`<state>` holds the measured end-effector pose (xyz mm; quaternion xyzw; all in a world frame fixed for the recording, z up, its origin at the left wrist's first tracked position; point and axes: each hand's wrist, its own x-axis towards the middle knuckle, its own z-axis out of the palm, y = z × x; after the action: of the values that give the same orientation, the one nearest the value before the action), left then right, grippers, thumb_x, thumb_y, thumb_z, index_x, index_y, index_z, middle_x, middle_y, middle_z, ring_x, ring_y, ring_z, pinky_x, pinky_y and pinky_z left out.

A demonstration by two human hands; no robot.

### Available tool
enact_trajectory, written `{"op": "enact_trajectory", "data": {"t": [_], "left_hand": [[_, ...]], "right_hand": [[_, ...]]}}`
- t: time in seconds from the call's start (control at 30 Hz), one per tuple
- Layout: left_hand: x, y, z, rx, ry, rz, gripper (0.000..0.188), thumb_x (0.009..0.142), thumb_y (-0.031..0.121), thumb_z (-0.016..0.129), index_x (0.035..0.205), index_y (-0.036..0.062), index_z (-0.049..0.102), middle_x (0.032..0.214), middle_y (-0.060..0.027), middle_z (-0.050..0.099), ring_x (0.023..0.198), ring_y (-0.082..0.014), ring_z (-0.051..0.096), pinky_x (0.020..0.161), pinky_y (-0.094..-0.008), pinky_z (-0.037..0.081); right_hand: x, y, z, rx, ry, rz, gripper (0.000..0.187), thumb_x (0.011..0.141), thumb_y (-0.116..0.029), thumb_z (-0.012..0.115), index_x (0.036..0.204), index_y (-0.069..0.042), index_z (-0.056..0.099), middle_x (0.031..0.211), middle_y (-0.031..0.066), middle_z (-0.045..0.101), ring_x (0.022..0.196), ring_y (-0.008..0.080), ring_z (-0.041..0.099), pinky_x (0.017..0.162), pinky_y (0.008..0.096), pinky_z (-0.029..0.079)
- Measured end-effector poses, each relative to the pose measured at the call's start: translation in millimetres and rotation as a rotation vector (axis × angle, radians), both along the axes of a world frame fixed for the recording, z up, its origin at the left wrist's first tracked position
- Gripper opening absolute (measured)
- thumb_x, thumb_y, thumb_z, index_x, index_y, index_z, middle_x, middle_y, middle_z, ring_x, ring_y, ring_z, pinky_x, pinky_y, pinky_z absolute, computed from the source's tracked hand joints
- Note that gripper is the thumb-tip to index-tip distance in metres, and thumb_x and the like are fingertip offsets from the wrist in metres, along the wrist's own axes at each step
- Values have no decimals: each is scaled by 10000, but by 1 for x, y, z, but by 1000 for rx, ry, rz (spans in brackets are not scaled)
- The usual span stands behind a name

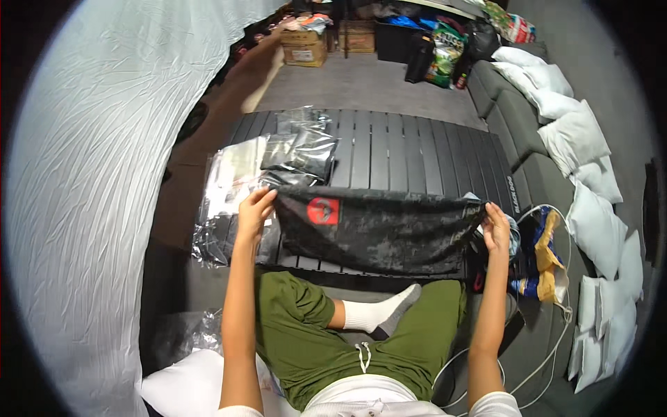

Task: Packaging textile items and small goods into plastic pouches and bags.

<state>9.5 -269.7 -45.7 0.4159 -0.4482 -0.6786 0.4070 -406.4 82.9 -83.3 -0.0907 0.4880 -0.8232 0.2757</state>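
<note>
A dark grey, mottled cloth [389, 233] with a red square patch near its left end is stretched wide in front of me, over the near edge of a black slatted table [389, 149]. Pinched in my left hand [257, 212] is its upper left corner. My right hand [496, 228] grips the upper right corner. Between them the top edge runs nearly straight, while the lower part sags. Several clear plastic packets [299, 149] with dark contents lie on the table beyond my left hand. Shiny plastic packets [233, 174] with pale contents are beside them.
On the right stands a grey sofa [538, 177] lined with white cushions [577, 132]. A yellow and blue bag [549, 260] and a white cable [568, 278] lie near my right arm. White fabric [104, 174] hangs at left. Cardboard boxes [303, 52] stand at the back.
</note>
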Motion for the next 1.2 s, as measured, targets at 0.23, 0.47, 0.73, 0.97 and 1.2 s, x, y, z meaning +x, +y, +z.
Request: {"op": "enact_trajectory", "data": {"t": [0.23, 0.47, 0.73, 0.97, 1.2], "left_hand": [[3, -22, 40, -270, 239, -17, 158, 770, 56, 661, 911, 38, 592, 760, 22, 564, 618, -45, 474, 530, -176, 369], [54, 7, -1, -277, -126, -377, 356, 695, -102, 615, 996, 43, 490, 800, -11, 569, 786, -105, 581, 733, -216, 483], [72, 17, -48, -297, -747, -917, 86, 730, -26, 638, 814, -37, 625, 761, -49, 630, 708, -87, 586, 650, -224, 481], [71, 13, -52, -94, -512, -787, 123, 794, 56, 623, 878, 40, 534, 893, -5, 588, 790, -63, 536, 685, -212, 447], [11, -4, -104, -12, -380, -224, 192, 851, 244, 573, 919, 75, 515, 800, 38, 492, 733, -42, 445, 653, -202, 375]], "right_hand": [[1, -28, 64, -209, 243, -3, 216, 787, 32, 594, 987, -42, 557, 820, 30, 589, 737, 104, 570, 675, 220, 458], [14, 36, 13, 285, 467, 124, 174, 734, 58, 563, 893, 13, 616, 918, 125, 641, 865, 170, 595, 823, 266, 437], [62, 72, -37, 619, 490, 445, 49, 745, 2, 613, 788, 26, 613, 862, 102, 652, 782, 125, 599, 746, 241, 460], [59, 51, -52, 262, 432, 294, 99, 828, -25, 543, 895, -28, 470, 945, 89, 606, 849, 95, 546, 766, 212, 396], [24, -37, -86, 390, 511, -90, 109, 840, -28, 532, 933, -50, 480, 775, -31, 494, 716, 61, 471, 652, 200, 377]]}}
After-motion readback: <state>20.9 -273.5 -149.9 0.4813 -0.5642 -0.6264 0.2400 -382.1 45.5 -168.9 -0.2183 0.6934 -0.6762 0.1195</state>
